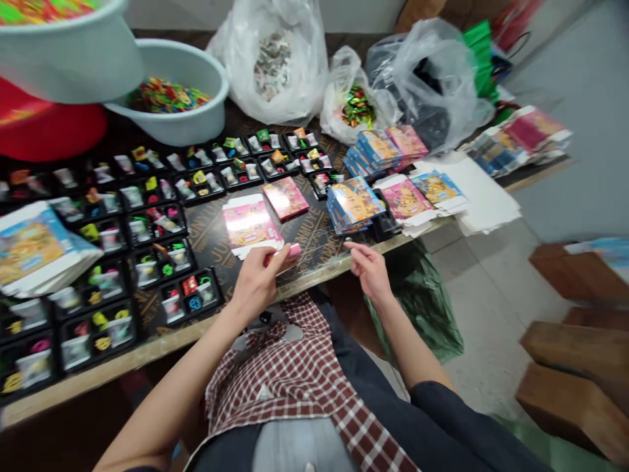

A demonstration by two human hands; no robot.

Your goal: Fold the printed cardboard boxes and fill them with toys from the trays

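Note:
Near the table's front edge, my left hand [258, 278] is closed on a small pink box [292, 257], mostly hidden behind the fingers. Just beyond it lie a flat pink printed carton [250, 226] with white flaps and a pink box [285, 198]. My right hand [369, 270] hovers by the table edge, index finger stretched out and the other fingers loosely bent, with nothing visible in it. Closest to that hand is a stack of blue-and-yellow boxes [354, 203].
Black trays [191, 298] of small toys and packets fill the left side. Tubs [181, 121] and plastic bags [278, 65] line the back. Flat cartons [407, 200] lie at right. A green bag [422, 301] hangs below the edge; brown boxes [574, 406] stand on the floor.

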